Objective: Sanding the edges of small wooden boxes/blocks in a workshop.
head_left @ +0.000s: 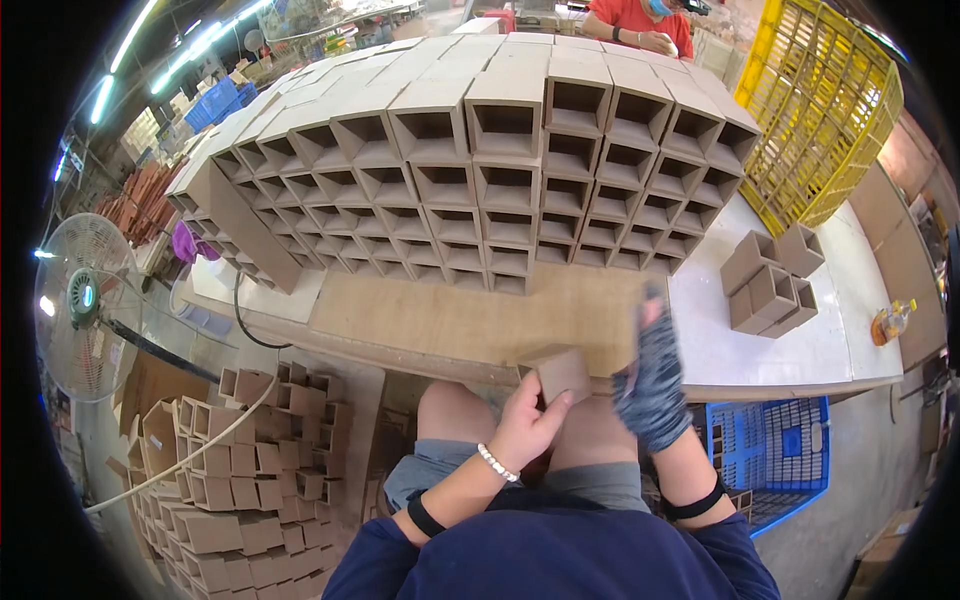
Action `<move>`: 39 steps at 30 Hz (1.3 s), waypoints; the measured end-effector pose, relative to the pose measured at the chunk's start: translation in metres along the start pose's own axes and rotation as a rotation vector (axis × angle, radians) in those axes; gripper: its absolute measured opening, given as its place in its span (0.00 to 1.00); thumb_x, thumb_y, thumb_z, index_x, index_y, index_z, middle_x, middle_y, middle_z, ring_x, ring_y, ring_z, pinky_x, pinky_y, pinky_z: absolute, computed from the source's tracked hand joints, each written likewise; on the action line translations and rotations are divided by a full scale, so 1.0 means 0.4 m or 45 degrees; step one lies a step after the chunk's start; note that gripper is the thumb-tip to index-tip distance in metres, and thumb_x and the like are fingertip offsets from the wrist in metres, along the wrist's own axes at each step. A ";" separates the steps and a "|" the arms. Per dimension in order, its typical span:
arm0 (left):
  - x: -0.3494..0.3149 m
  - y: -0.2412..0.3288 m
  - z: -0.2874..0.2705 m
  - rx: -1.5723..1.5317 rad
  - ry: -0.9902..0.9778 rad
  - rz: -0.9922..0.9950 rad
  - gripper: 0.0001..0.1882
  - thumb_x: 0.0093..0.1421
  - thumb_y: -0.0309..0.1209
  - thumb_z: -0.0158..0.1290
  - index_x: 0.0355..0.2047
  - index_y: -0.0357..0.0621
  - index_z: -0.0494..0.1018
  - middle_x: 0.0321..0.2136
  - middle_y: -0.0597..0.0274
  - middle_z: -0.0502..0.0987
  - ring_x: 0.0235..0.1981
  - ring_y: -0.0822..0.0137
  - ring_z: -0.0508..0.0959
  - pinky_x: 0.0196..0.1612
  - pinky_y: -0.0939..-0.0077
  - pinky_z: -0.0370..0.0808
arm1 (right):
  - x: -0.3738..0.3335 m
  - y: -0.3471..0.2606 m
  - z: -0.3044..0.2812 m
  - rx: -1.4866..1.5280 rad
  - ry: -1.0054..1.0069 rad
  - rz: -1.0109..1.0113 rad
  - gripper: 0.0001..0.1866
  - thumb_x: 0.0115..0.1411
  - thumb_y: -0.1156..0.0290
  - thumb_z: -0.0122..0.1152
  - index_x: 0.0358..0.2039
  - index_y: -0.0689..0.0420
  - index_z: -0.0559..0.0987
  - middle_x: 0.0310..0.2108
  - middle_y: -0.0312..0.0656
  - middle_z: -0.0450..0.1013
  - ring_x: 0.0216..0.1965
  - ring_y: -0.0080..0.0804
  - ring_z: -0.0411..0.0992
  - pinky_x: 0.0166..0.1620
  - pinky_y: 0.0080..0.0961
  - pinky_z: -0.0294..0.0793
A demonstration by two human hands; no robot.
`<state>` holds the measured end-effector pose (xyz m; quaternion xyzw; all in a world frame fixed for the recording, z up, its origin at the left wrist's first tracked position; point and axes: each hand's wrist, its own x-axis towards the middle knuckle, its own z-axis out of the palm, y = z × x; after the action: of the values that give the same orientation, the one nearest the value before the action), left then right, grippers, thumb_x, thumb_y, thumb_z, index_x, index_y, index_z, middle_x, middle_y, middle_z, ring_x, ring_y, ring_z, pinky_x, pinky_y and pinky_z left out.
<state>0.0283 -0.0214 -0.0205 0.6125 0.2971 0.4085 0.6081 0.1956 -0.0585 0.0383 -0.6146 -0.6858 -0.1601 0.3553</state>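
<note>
1. Left grip point(530, 428), bare: thumb and fingers closed about one small grey-brown cardboard box point(564, 374), held above my lap at the near edge of the surface point(450, 318). Whether it touches the edge, I can't tell.
2. Right grip point(655, 378), in a grey half-glove: raised over the same edge, just beside the box and apart from it. Blurred; nothing seen in it, and finger spread can't be told.
3. Ahead: a broad wall of stacked boxes point(505, 135), several tiers high, open ends toward me. By my reading, this is the finished portion, and a large one. The held box is not among them.
4. Right: a small cluster of boxes point(768, 285) sits apart from the wall, ungrouped with it. Done or left over, unclear.
5. Floor, lower left: a big uneven heap of boxes point(250, 465). I'd judge plenty remains if these are unworked; their state can't be confirmed.
6. Below right: a blue crate point(770, 465), contents mostly hidden.
</note>
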 end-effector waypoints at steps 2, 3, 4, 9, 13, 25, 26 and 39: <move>0.004 -0.011 0.000 0.425 0.045 0.355 0.15 0.49 0.29 0.52 0.36 0.35 0.65 0.23 0.47 0.72 0.24 0.49 0.73 0.27 0.66 0.68 | -0.007 -0.079 0.016 0.094 -0.284 -0.129 0.29 0.50 0.74 0.47 0.54 0.64 0.58 0.54 0.54 0.56 0.56 0.46 0.57 0.59 0.36 0.51; 0.006 -0.022 -0.003 0.427 0.047 0.349 0.15 0.49 0.29 0.52 0.36 0.35 0.65 0.23 0.47 0.72 0.24 0.49 0.73 0.27 0.66 0.68 | -0.011 -0.101 0.022 0.189 -0.564 -0.266 0.25 0.51 0.73 0.48 0.52 0.62 0.63 0.53 0.52 0.60 0.55 0.49 0.57 0.58 0.34 0.53; 0.010 -0.030 -0.003 0.519 0.060 0.385 0.13 0.49 0.30 0.52 0.32 0.36 0.65 0.22 0.49 0.71 0.22 0.50 0.72 0.25 0.64 0.67 | -0.014 -0.080 0.038 0.184 -0.565 -0.260 0.25 0.51 0.73 0.48 0.52 0.62 0.63 0.53 0.52 0.60 0.55 0.49 0.57 0.58 0.34 0.53; -0.005 -0.047 0.017 0.806 0.021 0.439 0.11 0.50 0.34 0.53 0.23 0.42 0.64 0.19 0.56 0.68 0.22 0.56 0.69 0.28 0.65 0.60 | -0.074 0.145 0.136 -0.207 -0.348 0.134 0.19 0.52 0.70 0.46 0.45 0.59 0.69 0.44 0.48 0.67 0.47 0.41 0.64 0.53 0.34 0.59; -0.015 -0.070 0.011 0.843 0.035 0.514 0.09 0.51 0.33 0.52 0.22 0.43 0.64 0.19 0.58 0.69 0.24 0.57 0.70 0.29 0.67 0.59 | -0.003 -0.057 0.067 0.247 -0.397 -0.072 0.20 0.54 0.72 0.45 0.48 0.63 0.66 0.46 0.51 0.65 0.50 0.41 0.63 0.56 0.35 0.57; -0.008 -0.061 0.001 0.732 -0.030 0.518 0.09 0.50 0.32 0.52 0.24 0.39 0.66 0.17 0.56 0.68 0.21 0.55 0.70 0.25 0.62 0.62 | -0.011 -0.064 0.077 0.157 -0.534 -0.098 0.20 0.53 0.67 0.47 0.47 0.58 0.67 0.48 0.47 0.65 0.49 0.41 0.63 0.53 0.39 0.58; -0.004 -0.048 0.008 0.681 -0.034 0.419 0.08 0.49 0.31 0.52 0.26 0.40 0.67 0.17 0.57 0.68 0.22 0.56 0.70 0.26 0.62 0.62 | -0.025 -0.013 0.097 0.062 -0.549 0.009 0.20 0.53 0.67 0.46 0.47 0.58 0.67 0.48 0.47 0.65 0.50 0.41 0.63 0.54 0.39 0.57; -0.012 -0.039 0.018 0.726 0.030 0.398 0.10 0.50 0.28 0.52 0.32 0.37 0.69 0.23 0.53 0.72 0.26 0.52 0.71 0.29 0.64 0.67 | -0.086 0.085 0.076 -0.270 -0.605 0.131 0.21 0.52 0.73 0.46 0.49 0.60 0.66 0.41 0.49 0.67 0.46 0.43 0.65 0.52 0.40 0.59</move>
<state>0.0343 -0.0278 -0.0359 0.7916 0.3090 0.4042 0.3384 0.2189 -0.0569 -0.0139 -0.7027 -0.6973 -0.0640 0.1258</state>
